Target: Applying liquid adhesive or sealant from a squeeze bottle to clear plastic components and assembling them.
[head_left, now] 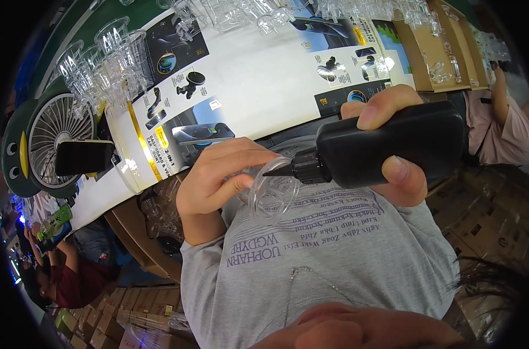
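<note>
My left hand (pixel 209 180) has its fingers closed on the edge of a clear plastic cup-like piece (pixel 273 203). The piece is tilted, its round rim turned toward the bottle. In my right hand (pixel 408 185) lies a black squeeze bottle (pixel 392 145) on its side, gripped between fingers above and below. Its pointed black nozzle (pixel 281 170) aims left and overlaps the upper rim of the clear piece. Whether the tip touches the plastic, I cannot tell. Both hands are in front of my grey shirt, at the near side of the table.
On the white table (pixel 258 75) lie printed cardboard sheets (pixel 186 87). Clear plastic cups (pixel 110 58) cluster at the left, with more clear parts (pixel 235 14) along the back. A green fan (pixel 61 136) with a phone (pixel 84 157) before it stands left. An open cardboard box (pixel 436 52) sits right. Other people are nearby.
</note>
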{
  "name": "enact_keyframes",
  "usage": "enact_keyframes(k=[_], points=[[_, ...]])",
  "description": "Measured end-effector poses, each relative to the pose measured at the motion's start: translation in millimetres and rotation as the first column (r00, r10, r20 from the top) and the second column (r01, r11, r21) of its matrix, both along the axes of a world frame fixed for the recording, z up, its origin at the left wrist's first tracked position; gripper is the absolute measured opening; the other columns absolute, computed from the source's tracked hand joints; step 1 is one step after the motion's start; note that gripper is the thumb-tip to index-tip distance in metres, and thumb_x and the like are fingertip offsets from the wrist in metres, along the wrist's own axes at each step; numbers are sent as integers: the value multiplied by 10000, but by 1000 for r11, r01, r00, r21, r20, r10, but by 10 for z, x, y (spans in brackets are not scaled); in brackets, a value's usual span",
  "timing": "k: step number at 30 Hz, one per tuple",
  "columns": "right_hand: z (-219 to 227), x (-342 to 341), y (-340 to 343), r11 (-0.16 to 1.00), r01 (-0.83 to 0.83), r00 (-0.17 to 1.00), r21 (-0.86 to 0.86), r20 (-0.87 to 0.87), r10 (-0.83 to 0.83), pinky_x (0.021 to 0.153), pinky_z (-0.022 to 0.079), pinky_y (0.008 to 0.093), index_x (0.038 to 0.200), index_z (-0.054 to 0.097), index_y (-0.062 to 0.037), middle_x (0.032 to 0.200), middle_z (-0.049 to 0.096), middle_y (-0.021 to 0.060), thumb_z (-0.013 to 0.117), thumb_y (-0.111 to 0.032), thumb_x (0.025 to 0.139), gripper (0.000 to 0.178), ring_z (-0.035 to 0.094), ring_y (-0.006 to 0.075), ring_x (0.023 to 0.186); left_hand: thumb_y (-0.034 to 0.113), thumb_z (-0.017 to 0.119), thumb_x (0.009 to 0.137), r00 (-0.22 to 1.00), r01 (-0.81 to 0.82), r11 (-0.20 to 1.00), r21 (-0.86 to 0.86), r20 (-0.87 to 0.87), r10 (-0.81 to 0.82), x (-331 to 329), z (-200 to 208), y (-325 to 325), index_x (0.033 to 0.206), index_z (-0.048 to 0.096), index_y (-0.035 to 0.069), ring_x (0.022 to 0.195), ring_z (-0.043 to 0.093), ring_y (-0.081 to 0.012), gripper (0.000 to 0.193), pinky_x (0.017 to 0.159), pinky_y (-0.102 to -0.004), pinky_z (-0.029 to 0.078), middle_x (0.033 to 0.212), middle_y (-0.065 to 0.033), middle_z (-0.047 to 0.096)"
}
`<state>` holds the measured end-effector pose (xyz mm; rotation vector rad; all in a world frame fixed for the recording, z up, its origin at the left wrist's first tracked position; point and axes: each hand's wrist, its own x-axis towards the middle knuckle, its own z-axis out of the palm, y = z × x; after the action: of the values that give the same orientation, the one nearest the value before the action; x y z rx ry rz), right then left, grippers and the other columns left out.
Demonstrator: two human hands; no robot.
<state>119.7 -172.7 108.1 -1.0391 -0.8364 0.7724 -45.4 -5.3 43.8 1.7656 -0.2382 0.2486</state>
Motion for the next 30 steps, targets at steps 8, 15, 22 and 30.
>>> enact_keyframes(k=[8,15,22,30], points=[[-8,-19,3,999,-38,998,26,-43,39,500,452,220,926,440,49,748,513,122,615,-186,684,380,528,132,538,288,490,845,1000,-16,1000,-7,-26,15,16,7,-15,991,579,-42,763,580,-275,372,673,-318,439,895,-153,606],[-51,-8,26,993,-91,996,76,-20,92,516,453,211,923,453,52,786,516,123,619,-202,676,391,550,132,614,278,495,843,1000,-11,1000,-13,-23,11,15,4,-5,995,575,-46,765,578,-279,366,676,-319,436,896,-157,605],[-122,-2,116,998,-51,959,-47,-282,36,722,456,247,1010,521,39,904,580,113,551,-226,733,384,573,146,819,286,489,848,999,-35,999,-21,-12,35,21,-28,27,981,569,-57,785,580,-289,376,696,-323,437,910,-163,600],[-702,186,198,932,-253,601,260,-713,361,666,437,306,1266,308,-13,1203,433,139,552,-316,767,633,509,192,815,319,535,823,961,-276,923,-269,-102,258,-125,-196,73,958,557,-89,813,578,-226,430,723,-298,442,900,-155,600]])
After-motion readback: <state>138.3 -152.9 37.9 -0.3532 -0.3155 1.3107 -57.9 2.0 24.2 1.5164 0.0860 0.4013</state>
